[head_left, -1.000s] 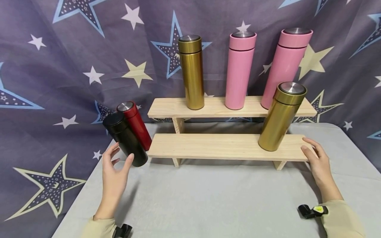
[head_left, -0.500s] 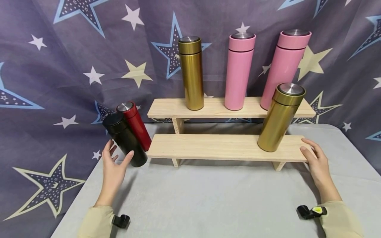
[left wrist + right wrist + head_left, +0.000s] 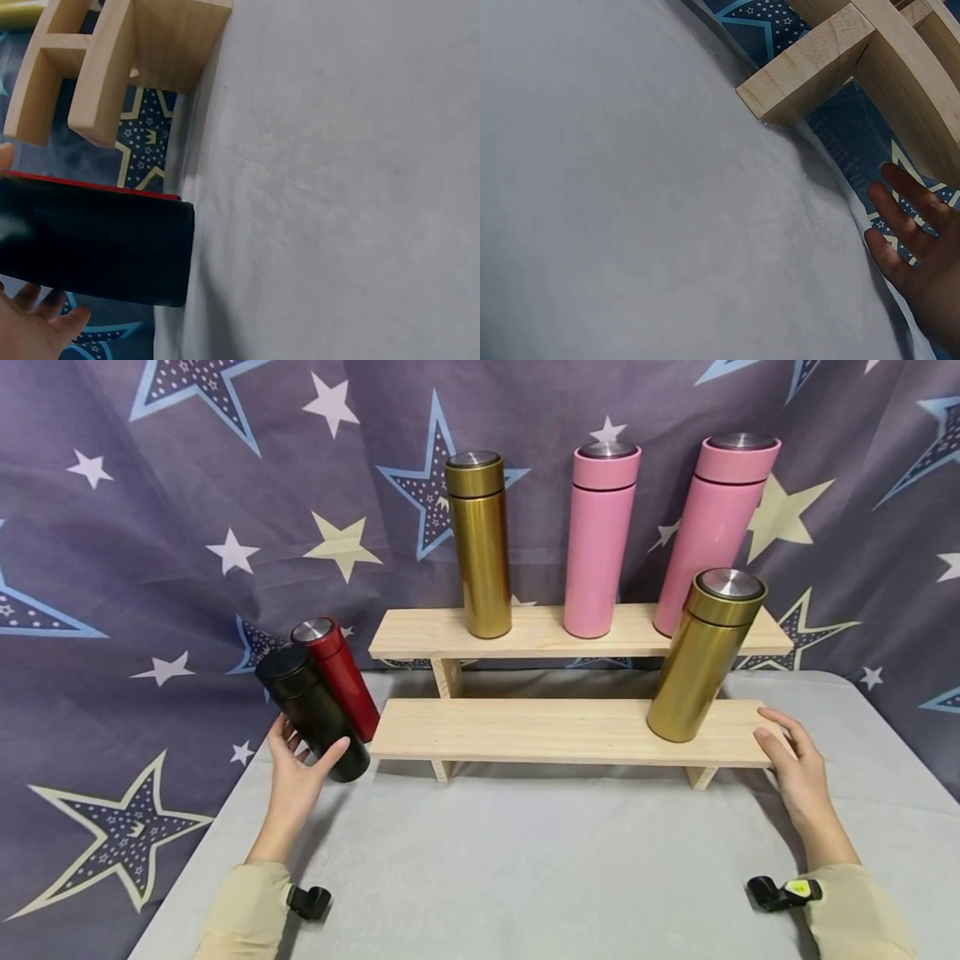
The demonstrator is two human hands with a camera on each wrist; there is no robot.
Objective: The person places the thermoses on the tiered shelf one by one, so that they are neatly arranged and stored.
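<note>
In the head view my left hand (image 3: 294, 781) is at the lower part of a black thermos bottle (image 3: 318, 718), thumb across its front and fingers by its left side. The left wrist view shows relaxed left fingers (image 3: 71, 324) right at the edge of the black bottle (image 3: 97, 244). A red thermos bottle (image 3: 345, 685) with a steel lid stands close behind it, mostly hidden in the left wrist view. My right hand (image 3: 806, 777) is beside the right end of the lower wooden shelf (image 3: 510, 731), with loosely extended fingers (image 3: 904, 225), holding nothing.
On the lower shelf stands a gold bottle (image 3: 701, 668). The upper shelf (image 3: 420, 631) carries another gold bottle (image 3: 480, 552) and two pink bottles, one (image 3: 600, 552) near its middle, one (image 3: 712, 527) to the right. Behind hangs a star-patterned cloth (image 3: 187, 510); a grey cloth (image 3: 540, 860) covers the table.
My left hand has moved slightly forward and right, bringing thumb and fingers closer around the black bottle. The right hand and the bottles have stayed in place.
</note>
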